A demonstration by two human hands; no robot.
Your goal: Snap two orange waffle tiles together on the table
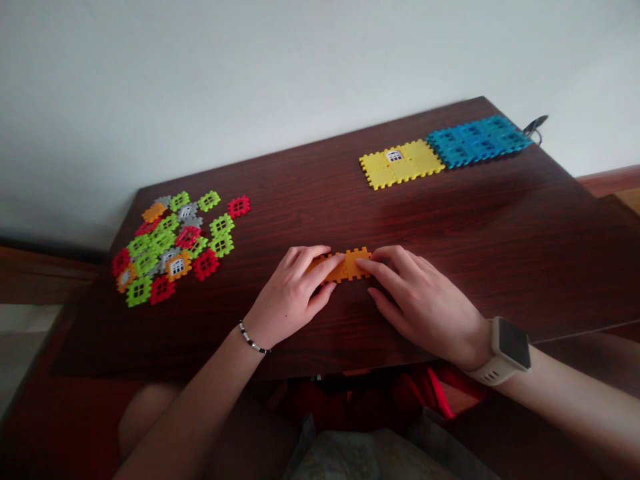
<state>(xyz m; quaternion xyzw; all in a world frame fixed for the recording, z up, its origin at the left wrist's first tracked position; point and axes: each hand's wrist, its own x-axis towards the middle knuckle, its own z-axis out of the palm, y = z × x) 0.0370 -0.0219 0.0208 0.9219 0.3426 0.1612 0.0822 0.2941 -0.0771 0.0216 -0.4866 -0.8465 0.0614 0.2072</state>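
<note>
Head view — orange tiles, under fingers

Dim, soft light is filling the scene, and the pale wall is appearing brightest toward the right while darkening at the lower left. The table is showing a faint sheen on its right half, and the space beneath its near edge is sinking into deep shadow. Glossy blue pieces are giving off small highlights; orange pieces are keeping strong colour. Fine detail is looking slightly soft, and the corners are darkening.
</note>
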